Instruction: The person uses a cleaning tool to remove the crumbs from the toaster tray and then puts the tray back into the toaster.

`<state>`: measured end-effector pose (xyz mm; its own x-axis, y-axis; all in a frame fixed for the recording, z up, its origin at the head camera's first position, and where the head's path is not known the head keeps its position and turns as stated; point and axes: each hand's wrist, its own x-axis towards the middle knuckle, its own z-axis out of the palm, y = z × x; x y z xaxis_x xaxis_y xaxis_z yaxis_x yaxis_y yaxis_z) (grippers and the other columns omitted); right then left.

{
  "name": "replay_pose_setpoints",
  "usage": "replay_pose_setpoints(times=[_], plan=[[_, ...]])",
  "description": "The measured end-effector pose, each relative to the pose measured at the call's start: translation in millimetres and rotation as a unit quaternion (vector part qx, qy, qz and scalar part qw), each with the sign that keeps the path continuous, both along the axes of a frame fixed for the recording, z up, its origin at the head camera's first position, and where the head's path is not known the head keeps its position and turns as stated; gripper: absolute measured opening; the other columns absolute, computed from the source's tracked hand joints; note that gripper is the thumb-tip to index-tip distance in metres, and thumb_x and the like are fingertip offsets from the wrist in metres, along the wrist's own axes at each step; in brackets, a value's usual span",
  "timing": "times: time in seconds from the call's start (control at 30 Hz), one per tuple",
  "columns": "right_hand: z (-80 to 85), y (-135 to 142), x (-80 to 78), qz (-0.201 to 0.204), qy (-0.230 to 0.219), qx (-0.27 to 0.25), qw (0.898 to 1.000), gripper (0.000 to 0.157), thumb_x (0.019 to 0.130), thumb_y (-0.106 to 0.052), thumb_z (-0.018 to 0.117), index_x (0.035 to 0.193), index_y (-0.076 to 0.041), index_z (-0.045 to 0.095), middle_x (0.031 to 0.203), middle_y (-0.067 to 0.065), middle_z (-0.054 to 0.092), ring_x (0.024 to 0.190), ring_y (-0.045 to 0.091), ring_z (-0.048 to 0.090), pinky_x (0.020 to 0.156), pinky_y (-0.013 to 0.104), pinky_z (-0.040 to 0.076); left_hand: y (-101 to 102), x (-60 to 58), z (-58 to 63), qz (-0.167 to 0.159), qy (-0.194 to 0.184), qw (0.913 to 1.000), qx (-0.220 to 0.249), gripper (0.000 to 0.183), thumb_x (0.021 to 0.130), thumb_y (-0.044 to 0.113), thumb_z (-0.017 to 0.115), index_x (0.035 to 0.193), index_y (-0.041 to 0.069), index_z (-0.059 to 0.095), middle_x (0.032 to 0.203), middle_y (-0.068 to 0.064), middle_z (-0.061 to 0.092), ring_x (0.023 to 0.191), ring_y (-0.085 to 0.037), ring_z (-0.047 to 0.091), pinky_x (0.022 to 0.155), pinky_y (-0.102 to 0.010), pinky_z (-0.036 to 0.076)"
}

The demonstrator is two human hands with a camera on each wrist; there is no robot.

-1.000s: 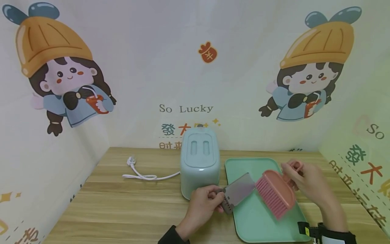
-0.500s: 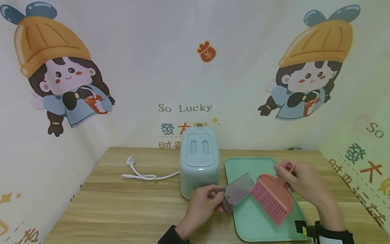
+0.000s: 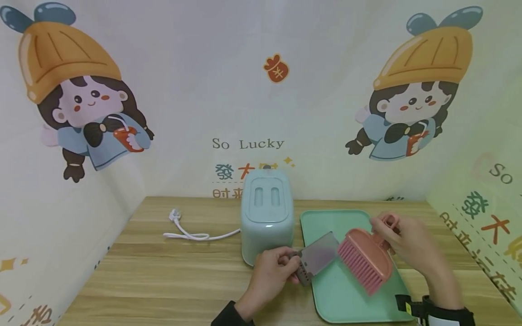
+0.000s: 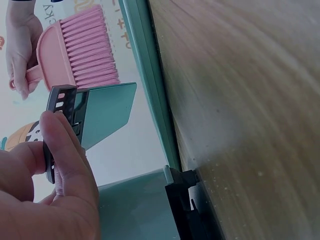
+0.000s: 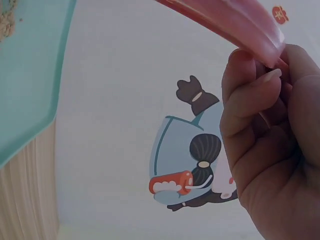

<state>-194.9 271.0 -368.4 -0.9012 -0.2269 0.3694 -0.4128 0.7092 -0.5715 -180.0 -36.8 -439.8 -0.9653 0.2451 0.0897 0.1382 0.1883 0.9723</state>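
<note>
My left hand (image 3: 270, 270) pinches the dark slotted end of a thin metal crumb tray (image 3: 320, 253), held tilted over the left side of a green tray (image 3: 346, 305). In my right hand (image 3: 413, 246) is the handle of a pink brush (image 3: 369, 253). Its bristles point down and left, right at the far edge of the crumb tray in the head view. A pale blue toaster (image 3: 267, 240) stands just behind my left hand. Tan crumbs (image 5: 6, 22) lie on the green tray in the right wrist view.
A white power cord (image 3: 204, 236) with a plug (image 3: 175, 215) runs left from the toaster across the wooden table (image 3: 163, 280). Behind the table hangs a pale printed backdrop (image 3: 318, 108), which also closes off both sides.
The brush in my right hand swung left and down against the crumb tray's edge, then came slightly back up and right. My left hand and the crumb tray stayed nearly still.
</note>
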Motion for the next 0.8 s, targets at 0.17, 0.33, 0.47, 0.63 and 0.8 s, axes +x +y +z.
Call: replay_pose_setpoints(times=[0.17, 0.33, 0.47, 0.63, 0.8], plan=[[-3.6, -1.1, -2.0, -0.012, -0.039, -0.008, 0.999, 0.031, 0.102, -0.033, 0.049, 0.08, -0.013, 0.058, 0.063, -0.002, 0.057, 0.053, 0.011, 0.057, 0.044, 0.028, 0.049, -0.2, 1.3, 1.4, 0.0, 0.009, 0.9999, -0.007, 0.017, 0.089, 0.014, 0.066, 0.103, 0.004, 0.068, 0.067, 0.001, 0.066, 0.054, -0.016, 0.063, 0.057, -0.032, 0.057], [-3.2, 3.2, -0.8, -0.058, 0.044, -0.01, 0.997, 0.026, 0.1, -0.026, 0.053, 0.081, -0.01, 0.06, 0.06, -0.004, 0.058, 0.049, 0.01, 0.055, 0.04, 0.026, 0.048, 0.3, 0.3, 1.8, 0.0, 0.014, 0.9998, -0.012, 0.017, 0.089, 0.014, 0.065, 0.103, 0.005, 0.068, 0.067, 0.002, 0.066, 0.053, -0.016, 0.063, 0.056, -0.028, 0.056], [-2.1, -0.6, -2.8, -0.047, 0.059, 0.005, 0.997, 0.023, 0.099, -0.026, 0.055, 0.082, -0.012, 0.061, 0.059, -0.007, 0.057, 0.049, 0.011, 0.054, 0.04, 0.025, 0.046, -0.2, -0.6, 1.7, 0.001, 0.014, 0.9998, -0.014, 0.017, 0.089, 0.014, 0.065, 0.104, 0.005, 0.068, 0.067, 0.002, 0.066, 0.054, -0.015, 0.063, 0.055, -0.023, 0.054], [-1.8, -2.4, -2.5, -0.004, -0.015, 0.005, 1.0, 0.029, 0.101, -0.028, 0.051, 0.076, -0.015, 0.058, 0.06, -0.004, 0.056, 0.048, 0.013, 0.053, 0.041, 0.027, 0.046, -0.9, -0.6, 1.3, 0.003, 0.01, 0.9999, -0.011, 0.018, 0.09, 0.015, 0.065, 0.105, 0.005, 0.068, 0.068, 0.002, 0.067, 0.054, -0.015, 0.063, 0.054, -0.023, 0.054], [-2.2, 2.9, -0.5, -0.007, -0.006, -0.016, 1.0, 0.03, 0.101, -0.026, 0.051, 0.075, -0.013, 0.057, 0.06, -0.002, 0.056, 0.048, 0.013, 0.054, 0.041, 0.028, 0.047, -0.7, -0.7, -0.6, 0.006, 0.009, 0.9999, -0.012, 0.019, 0.09, 0.015, 0.065, 0.106, 0.005, 0.067, 0.068, 0.002, 0.066, 0.054, -0.015, 0.063, 0.054, -0.023, 0.054]])
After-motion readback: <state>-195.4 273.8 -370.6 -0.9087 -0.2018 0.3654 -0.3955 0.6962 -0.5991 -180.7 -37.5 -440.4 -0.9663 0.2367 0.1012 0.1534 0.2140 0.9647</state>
